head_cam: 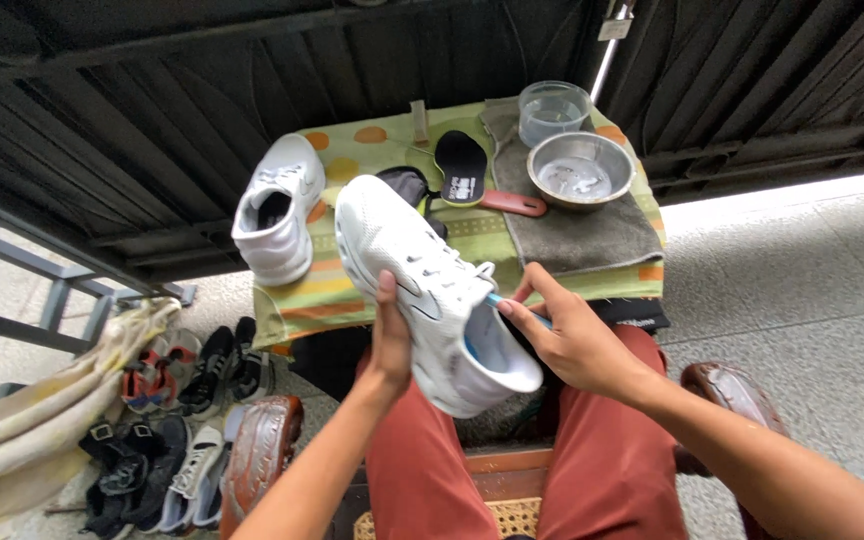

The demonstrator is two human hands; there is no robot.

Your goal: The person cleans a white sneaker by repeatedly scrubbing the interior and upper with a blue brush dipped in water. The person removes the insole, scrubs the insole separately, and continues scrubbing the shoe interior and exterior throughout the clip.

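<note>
My left hand (389, 335) grips a white sneaker (422, 285) from its left side, toe pointing away from me, over my lap. My right hand (567, 335) pinches a thin blue-handled tool (500, 300) at the sneaker's opening, fingers closed on it. The second white sneaker (275, 208) rests upright on the left part of a small table under a green patterned cloth (337, 290). A black insole (461, 167) lies on the cloth behind the held shoe.
A grey towel (577, 235) carries a steel bowl (581, 168) and a clear cup of water (552, 110). A red-handled brush (512, 203) lies beside the insole. Several shoes (177, 420) and a cream bag (42, 420) sit on the floor at left.
</note>
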